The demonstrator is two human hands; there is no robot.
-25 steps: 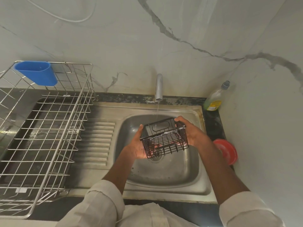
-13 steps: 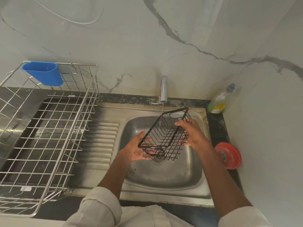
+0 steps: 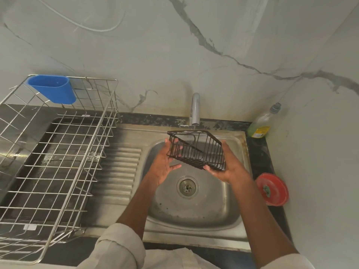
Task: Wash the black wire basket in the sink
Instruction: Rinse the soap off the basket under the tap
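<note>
Basket [image 3: 197,150] tilted — long axis upper-left to lower-right, over sink [image 3: 194,208].

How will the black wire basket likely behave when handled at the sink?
Probably rigid: the black wire basket keeps its boxy shape while tilted between the hands. Likely light, being mostly open grid. Possibly slippery, since it sits right under the tap.

— Where did the camera sit?

— On the person's head, looking forward and steeply down over the sink [image 3: 194,216], with the tap [image 3: 194,109] and marble wall at the far side.

— How close was it?

— Near: both forearms ran up from the bottom edge. The wide lens took in the dish rack [image 3: 58,162] at left and the corner wall at right.

— Any second view?

— None, so nothing was shared.
</note>
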